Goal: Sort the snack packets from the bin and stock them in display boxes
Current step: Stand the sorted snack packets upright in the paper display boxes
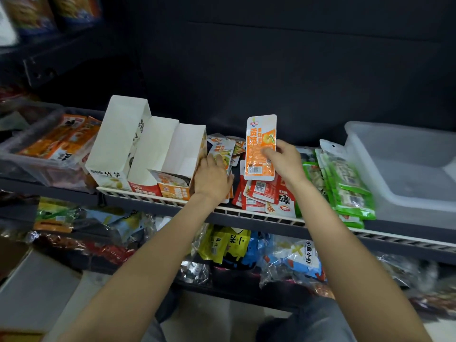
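My right hand (286, 161) pinches an orange snack packet (260, 144) and holds it upright above a pile of red packets (264, 193) on the shelf. My left hand (213, 177) grips a small stack of silver and yellow packets (220, 151) just right of the orange display box (182, 166), which holds one packet. Two more white display boxes stand to its left: a red-fronted display box (148, 154) and a tall display box (118, 141). Green packets (345, 183) lie stacked to the right.
An empty clear plastic bin (404, 169) sits at the right end of the shelf. Another clear bin (37, 154) with orange packets stands at the left. The shelf has a white slotted front rail (246, 213). Bagged snacks fill the lower shelf (246, 250).
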